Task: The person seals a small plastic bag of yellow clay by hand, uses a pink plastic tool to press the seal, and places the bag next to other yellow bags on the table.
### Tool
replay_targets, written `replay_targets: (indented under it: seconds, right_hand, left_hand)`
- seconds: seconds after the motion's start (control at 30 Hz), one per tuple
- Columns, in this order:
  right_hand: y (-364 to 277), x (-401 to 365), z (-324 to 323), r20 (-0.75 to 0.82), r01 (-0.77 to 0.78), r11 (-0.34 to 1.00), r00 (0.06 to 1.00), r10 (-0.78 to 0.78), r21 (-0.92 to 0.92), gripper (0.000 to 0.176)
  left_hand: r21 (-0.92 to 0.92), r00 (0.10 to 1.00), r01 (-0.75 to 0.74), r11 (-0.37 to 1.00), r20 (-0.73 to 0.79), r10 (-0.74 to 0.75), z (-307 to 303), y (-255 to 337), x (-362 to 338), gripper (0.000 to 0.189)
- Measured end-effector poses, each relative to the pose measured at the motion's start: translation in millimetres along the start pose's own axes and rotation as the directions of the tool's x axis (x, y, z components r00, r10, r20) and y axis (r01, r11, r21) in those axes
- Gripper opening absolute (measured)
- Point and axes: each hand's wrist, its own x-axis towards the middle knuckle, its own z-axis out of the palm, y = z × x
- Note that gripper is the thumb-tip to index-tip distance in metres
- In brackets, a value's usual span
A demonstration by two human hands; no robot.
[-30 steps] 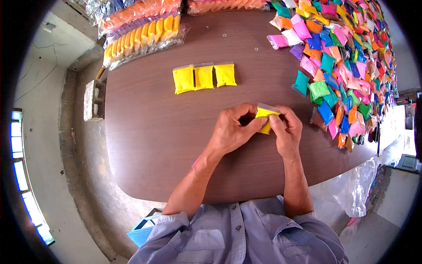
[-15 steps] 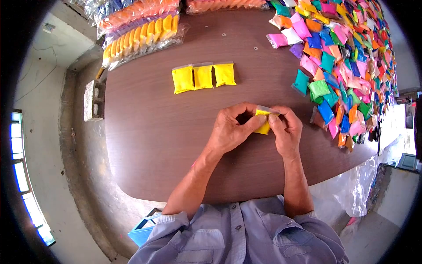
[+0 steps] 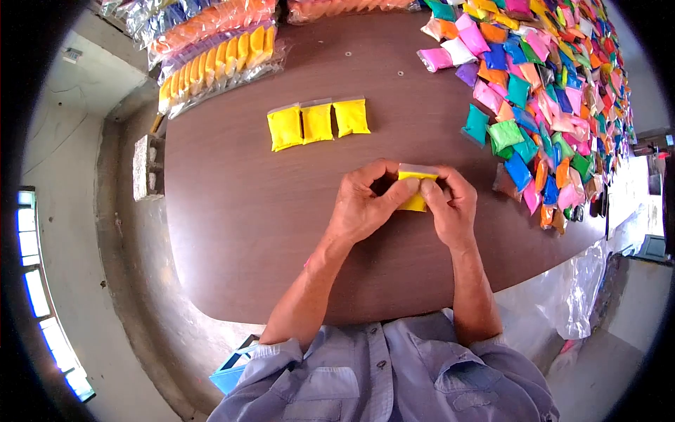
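Between my hands is a small clear plastic packet with bright yellow filling (image 3: 413,202), its clear top strip facing away from me. My left hand (image 3: 365,204) grips its left side, thumb pressed on the front. On the right side my right hand (image 3: 453,207) pinches it the same way, the two thumb tips nearly meeting. Fingers behind the packet are hidden. Farther up the table lie three similar yellow packets in a row, a left one (image 3: 285,129), a middle one (image 3: 318,124) and a right one (image 3: 351,117), the right one slightly apart.
A large heap of mixed-colour packets (image 3: 541,119) covers the table's right side. At the far left lie clear bags of orange-yellow packets (image 3: 218,62) and orange ones (image 3: 211,28). The brown table (image 3: 232,190) has a rounded near-left corner. A blue crate (image 3: 228,373) stands below it.
Both thumbs have shifted closer together on the packet, and its clear top strip now lies straighter. The whole view has shifted slightly; the three packets stay in their row.
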Motion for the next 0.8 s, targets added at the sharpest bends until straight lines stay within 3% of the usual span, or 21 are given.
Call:
replay_targets:
  seconds: [0.1,0.17,0.4,0.5,0.6,0.67,0.8]
  right_hand:
    - [4.2,1.6,-1.6,-0.044,0.022,0.999,0.999,-0.021,0.032,0.018]
    - [2.8,2.2,1.4,-0.075,0.049,0.995,0.996,-0.042,0.086,0.021]
    - [2.4,1.7,-0.4,0.01,0.027,0.997,1.0,-0.027,0.078,0.022]
    - [5.3,2.5,1.9,-0.026,0.054,0.998,0.998,-0.054,0.011,0.025]
    - [5.7,3.0,4.3,-0.118,0.064,0.997,0.991,-0.058,0.046,0.028]
    - [6.8,3.8,3.7,-0.146,0.056,0.994,0.988,-0.043,0.09,0.029]
    - [7.5,2.2,-1.0,-0.056,-0.007,1.0,0.998,0.008,0.025,0.029]
  left_hand:
    - [-0.022,1.0,-0.01,1.0,0.013,0.01,2.7,10.1,0.2,0.018]
    - [0.091,0.998,-0.02,0.996,0.055,0.015,0.9,5.9,0.3,0.018]
    - [0.165,1.0,0.006,0.986,0.027,-0.01,-3.8,4.3,-1.5,0.02]
    - [0.166,1.0,0.015,0.986,-0.002,-0.015,0.2,9.0,-1.2,0.021]
    - [0.108,0.997,-0.08,0.991,0.025,0.078,3.9,9.6,-1.0,0.025]
    - [0.199,0.998,-0.047,0.979,0.056,0.036,2.3,7.9,-1.7,0.025]
    - [0.12,0.999,0.033,0.992,0.018,-0.035,-0.6,3.2,-1.2,0.023]
